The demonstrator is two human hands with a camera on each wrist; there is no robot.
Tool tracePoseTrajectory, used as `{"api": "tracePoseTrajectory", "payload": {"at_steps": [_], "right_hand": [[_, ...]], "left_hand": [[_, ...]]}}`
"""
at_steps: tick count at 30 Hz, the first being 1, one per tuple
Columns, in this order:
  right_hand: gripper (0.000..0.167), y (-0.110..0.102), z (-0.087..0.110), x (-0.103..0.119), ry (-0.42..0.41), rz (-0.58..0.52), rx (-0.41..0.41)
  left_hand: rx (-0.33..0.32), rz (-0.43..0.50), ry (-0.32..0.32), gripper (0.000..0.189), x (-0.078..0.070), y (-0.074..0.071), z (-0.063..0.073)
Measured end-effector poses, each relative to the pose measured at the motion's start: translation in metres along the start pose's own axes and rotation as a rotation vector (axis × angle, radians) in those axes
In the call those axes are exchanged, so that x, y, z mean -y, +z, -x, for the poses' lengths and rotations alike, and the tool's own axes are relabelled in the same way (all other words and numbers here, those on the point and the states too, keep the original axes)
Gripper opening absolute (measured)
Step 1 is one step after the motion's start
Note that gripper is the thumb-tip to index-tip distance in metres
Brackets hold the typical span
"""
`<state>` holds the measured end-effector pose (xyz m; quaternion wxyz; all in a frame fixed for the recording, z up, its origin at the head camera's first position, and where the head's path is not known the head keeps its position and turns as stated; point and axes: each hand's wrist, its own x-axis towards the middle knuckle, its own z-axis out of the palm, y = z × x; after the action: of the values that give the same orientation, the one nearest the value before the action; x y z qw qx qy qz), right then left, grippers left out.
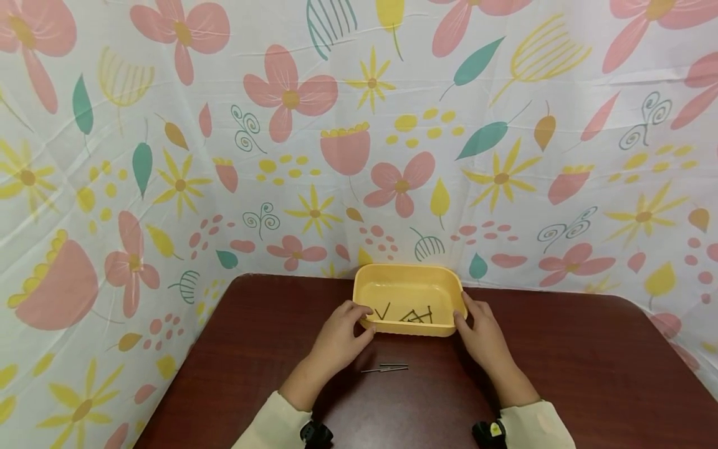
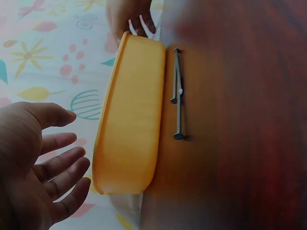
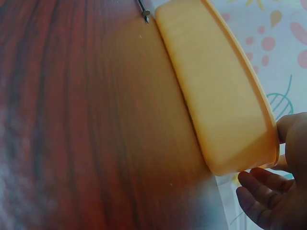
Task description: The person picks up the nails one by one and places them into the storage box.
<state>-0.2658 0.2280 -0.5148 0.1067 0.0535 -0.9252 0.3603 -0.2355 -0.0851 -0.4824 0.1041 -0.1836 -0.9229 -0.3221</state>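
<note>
A yellow plastic tray (image 1: 412,328) sits at the table's back edge, with several dark nails (image 1: 417,317) lying loose in it. My left hand (image 1: 340,333) is at the tray's front left corner; the left wrist view shows its fingers (image 2: 64,170) loosely bent and apart from the wall. At the opposite end, my right hand (image 1: 485,333) holds the corner lightly, thumb (image 3: 288,125) against the rim and a finger behind it. Its other fingers hang loose beside the end wall. Three grey nails (image 2: 178,115) lie in front of the tray, near its long side.
The dark red-brown wooden table (image 1: 572,374) carries the tray and nails. A white cloth (image 1: 392,125) printed with flowers and leaves hangs right behind the table's back edge and along the left side. Black straps (image 1: 316,433) circle both wrists.
</note>
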Motion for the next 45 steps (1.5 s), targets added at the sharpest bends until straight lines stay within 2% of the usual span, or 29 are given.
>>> {"api": "tracePoseTrajectory", "payload": {"at_steps": [5,11,16,19,25,32,38,45], "right_hand": [[0.062,0.0,0.0,-0.001,0.009,0.004,0.002],[0.061,0.0,0.0,0.0,0.009,0.001,0.002],[0.061,0.001,-0.001,0.0,0.001,-0.007,0.001],[0.061,0.001,-0.001,0.0,0.0,-0.005,0.004],[0.061,-0.001,0.0,0.001,0.002,0.002,0.001],[0.061,-0.001,0.0,0.001,-0.006,0.006,-0.003],[0.061,-0.001,-0.001,0.0,-0.008,0.004,-0.003],[0.06,-0.001,-0.001,0.0,-0.008,0.006,0.001]], "left_hand": [[0.04,-0.032,0.006,0.022,0.0,0.005,0.005],[0.158,-0.049,0.024,0.019,0.002,0.008,0.01],[0.267,-0.095,0.001,0.019,0.006,0.011,0.014],[0.31,-0.127,0.0,0.019,0.008,0.012,0.015],[0.345,-0.174,0.04,0.018,0.008,0.013,0.015],[0.394,-0.195,0.05,0.015,0.009,0.014,0.017],[0.388,-0.215,0.068,0.014,0.01,0.014,0.017],[0.398,-0.189,0.072,0.017,0.014,0.016,0.018]]}}
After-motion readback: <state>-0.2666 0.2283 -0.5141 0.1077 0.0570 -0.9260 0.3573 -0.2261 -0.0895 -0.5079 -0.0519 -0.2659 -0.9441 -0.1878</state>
